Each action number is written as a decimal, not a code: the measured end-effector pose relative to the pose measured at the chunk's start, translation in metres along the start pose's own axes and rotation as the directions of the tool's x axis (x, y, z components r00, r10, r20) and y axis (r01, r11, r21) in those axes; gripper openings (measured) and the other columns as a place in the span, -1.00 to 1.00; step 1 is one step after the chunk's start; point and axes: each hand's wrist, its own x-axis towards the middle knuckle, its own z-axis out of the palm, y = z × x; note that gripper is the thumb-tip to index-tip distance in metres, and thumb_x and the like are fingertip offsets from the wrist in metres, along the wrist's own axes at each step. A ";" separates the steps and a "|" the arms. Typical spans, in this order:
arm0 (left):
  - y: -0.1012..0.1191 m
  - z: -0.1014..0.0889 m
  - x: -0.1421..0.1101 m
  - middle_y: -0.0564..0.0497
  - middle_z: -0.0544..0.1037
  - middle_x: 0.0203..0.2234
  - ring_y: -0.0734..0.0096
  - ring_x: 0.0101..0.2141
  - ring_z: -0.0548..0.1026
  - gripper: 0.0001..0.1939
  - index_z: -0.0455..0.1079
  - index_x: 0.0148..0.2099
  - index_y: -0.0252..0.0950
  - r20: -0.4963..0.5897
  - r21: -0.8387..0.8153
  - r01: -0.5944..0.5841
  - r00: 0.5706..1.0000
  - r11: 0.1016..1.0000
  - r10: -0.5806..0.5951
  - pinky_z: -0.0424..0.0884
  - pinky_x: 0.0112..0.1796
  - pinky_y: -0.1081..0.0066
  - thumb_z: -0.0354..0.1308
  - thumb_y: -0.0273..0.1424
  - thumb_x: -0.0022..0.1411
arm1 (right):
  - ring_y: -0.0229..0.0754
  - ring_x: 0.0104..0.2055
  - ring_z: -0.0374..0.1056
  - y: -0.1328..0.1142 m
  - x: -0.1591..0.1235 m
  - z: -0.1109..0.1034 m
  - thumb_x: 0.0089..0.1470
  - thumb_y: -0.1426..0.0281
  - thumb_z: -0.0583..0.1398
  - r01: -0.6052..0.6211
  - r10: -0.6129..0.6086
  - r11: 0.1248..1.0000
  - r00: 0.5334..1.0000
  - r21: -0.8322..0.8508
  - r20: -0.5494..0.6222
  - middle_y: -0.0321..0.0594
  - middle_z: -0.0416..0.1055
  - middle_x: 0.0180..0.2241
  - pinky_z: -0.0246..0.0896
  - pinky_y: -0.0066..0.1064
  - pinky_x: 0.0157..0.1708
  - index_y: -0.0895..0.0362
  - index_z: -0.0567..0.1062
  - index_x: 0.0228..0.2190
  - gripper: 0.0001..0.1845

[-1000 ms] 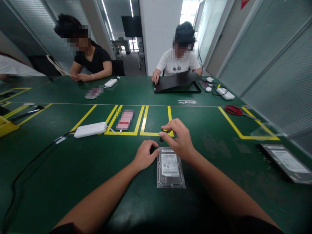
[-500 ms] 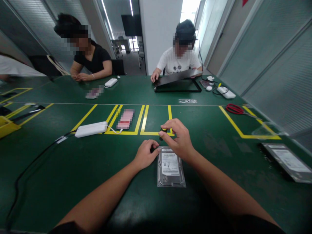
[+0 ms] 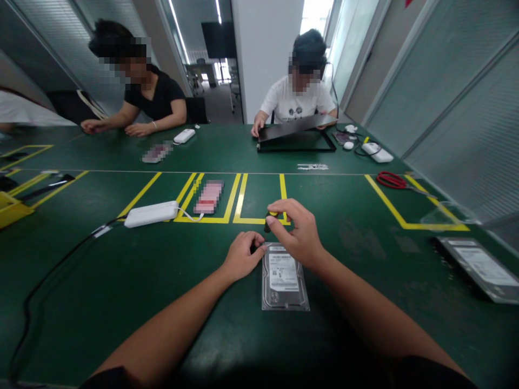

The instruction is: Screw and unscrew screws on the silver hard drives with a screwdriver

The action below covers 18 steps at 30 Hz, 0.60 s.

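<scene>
Pinching the stubby black-and-yellow screwdriver (image 3: 267, 223), right fingers (image 3: 283, 205) should press straight; left fingers (image 3: 250, 237), curled, grip unclear, steady the silver rectangular hard drive (image 3: 285, 299).

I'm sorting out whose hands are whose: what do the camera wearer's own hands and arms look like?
The left hand and right hand are ungloved; no watch or bracelet shows. Plain, dark sleeves show at the bottom edge, leaving the forearms bare.

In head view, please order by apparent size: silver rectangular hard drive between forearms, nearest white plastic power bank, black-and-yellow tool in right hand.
1. Silver rectangular hard drive
2. Nearest white plastic power bank
3. Black-and-yellow tool, partly covered by the right hand
</scene>
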 end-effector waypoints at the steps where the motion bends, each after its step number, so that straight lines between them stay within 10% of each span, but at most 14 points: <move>1: 0.000 0.000 0.000 0.04 0.47 -0.37 0.29 -0.28 0.39 -0.88 0.36 -0.21 -0.25 0.000 -0.001 -0.002 1.000 1.000 0.002 0.29 -0.23 0.32 0.13 -0.33 0.22 | -0.18 -0.18 0.38 0.001 0.000 0.001 0.11 0.39 0.21 0.004 -0.004 1.000 1.000 0.000 -0.005 -0.21 0.46 -0.29 0.32 -0.24 -0.16 0.07 0.48 -0.26 -0.89; 18: -0.001 0.000 -0.001 0.03 0.49 -0.36 0.29 -0.27 0.40 -0.88 0.36 -0.21 -0.26 0.000 -0.013 -0.008 1.000 1.000 0.008 0.30 -0.22 0.32 0.14 -0.33 0.23 | -0.18 -0.19 0.37 0.001 -0.002 0.002 0.11 0.38 0.22 -0.003 0.003 1.000 0.999 0.000 -0.041 -0.20 0.45 -0.30 0.31 -0.26 -0.21 0.08 0.49 -0.29 -0.91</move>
